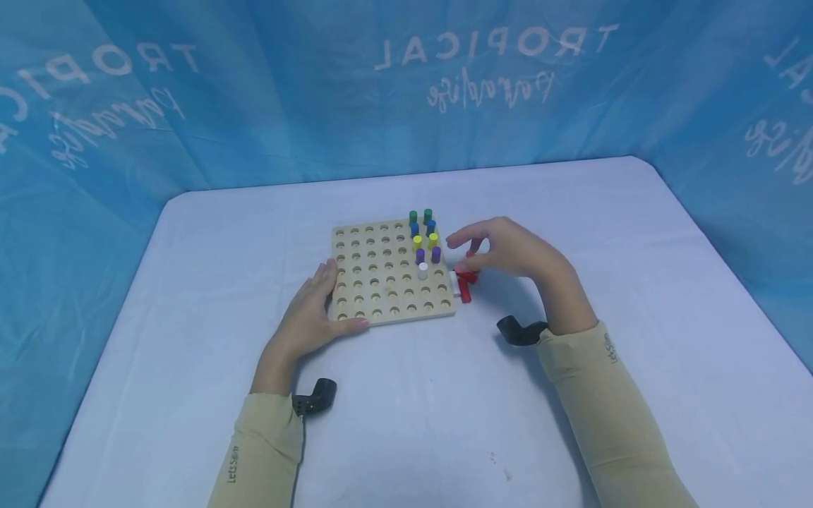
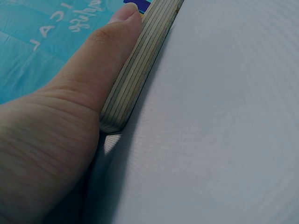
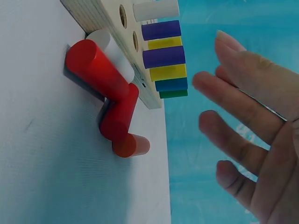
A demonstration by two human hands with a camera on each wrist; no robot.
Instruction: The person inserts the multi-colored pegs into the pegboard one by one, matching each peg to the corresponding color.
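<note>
A wooden pegboard [image 1: 375,282] with rows of round holes lies flat on the table. My left hand [image 1: 308,310] rests at its near left corner, straight thumb [image 2: 107,56] against the near edge and fingers along the left side. On the board's right part stand pairs of green, blue, yellow and purple pegs [image 1: 435,255], plus one white peg [image 1: 423,271]. Over the right edge hovers my right hand [image 1: 508,247], fingers spread with nothing between them. Below it lie several loose red pegs [image 3: 96,67] and a loose white peg [image 3: 112,53] beside the board.
White cloth covers the table [image 1: 394,409]. A blue curtain [image 1: 305,92] with printed lettering hangs behind and at both sides. Each wrist carries a small black camera; the right one [image 1: 521,331] sits just above the cloth.
</note>
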